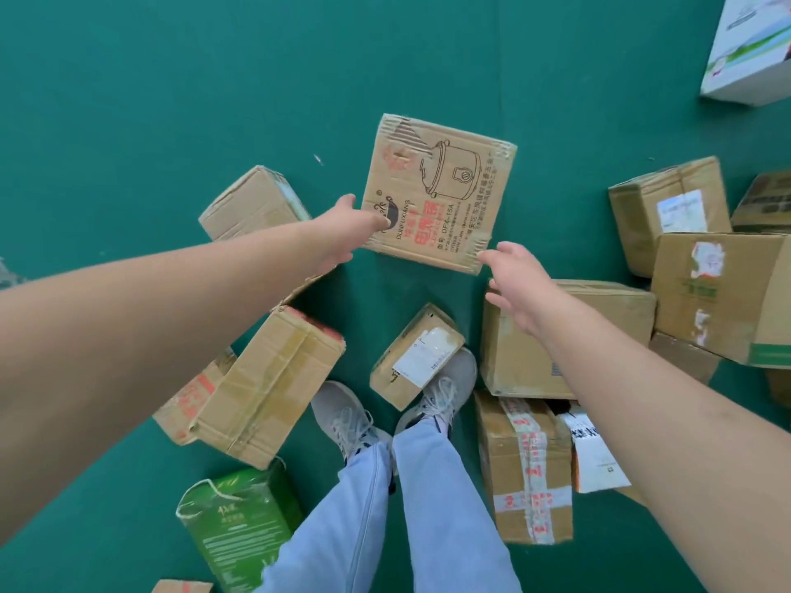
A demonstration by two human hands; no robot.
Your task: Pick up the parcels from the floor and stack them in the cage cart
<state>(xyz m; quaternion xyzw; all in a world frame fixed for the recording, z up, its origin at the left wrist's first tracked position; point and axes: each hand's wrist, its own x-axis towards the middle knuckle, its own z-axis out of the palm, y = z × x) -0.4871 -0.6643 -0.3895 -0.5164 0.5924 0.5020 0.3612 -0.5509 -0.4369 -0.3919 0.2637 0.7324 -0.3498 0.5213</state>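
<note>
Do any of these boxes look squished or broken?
Yes. The rice cooker box between the left hand and right hand has torn, peeling edges. The brown carton by the left shoe is creased and dented.

Green carpet floor (171, 79) fills the whole view, flat & evenly lit, no hard shadows. Faint straight seam (498, 57) runs top to btm near centre. Small pale scrap (318, 159) lies on it, upper left of centre
</note>
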